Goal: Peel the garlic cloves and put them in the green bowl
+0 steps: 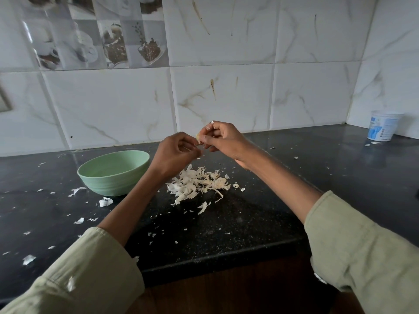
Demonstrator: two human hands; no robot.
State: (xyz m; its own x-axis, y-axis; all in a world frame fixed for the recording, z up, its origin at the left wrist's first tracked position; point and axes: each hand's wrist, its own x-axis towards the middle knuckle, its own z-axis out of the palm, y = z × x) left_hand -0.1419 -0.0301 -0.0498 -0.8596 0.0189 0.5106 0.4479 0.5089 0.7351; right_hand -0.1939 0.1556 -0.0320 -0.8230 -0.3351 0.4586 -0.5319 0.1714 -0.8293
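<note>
A pale garlic clove point(198, 137) is pinched in the curled fingers of my right hand point(221, 139), raised above the dark countertop. My left hand point(178, 152) is just left of it, fingertips curled and pinching at the clove's lower edge, where a bit of skin seems to be. The green bowl point(113, 172) stands on the counter to the left of both hands; its inside is hidden from this angle. A pile of white garlic skins point(199, 183) lies on the counter under my hands.
Loose skin flakes point(105, 202) are scattered over the black countertop point(226, 223), whose front edge runs below the pile. A white and blue plastic tub point(383, 128) stands in the far right corner against the tiled wall.
</note>
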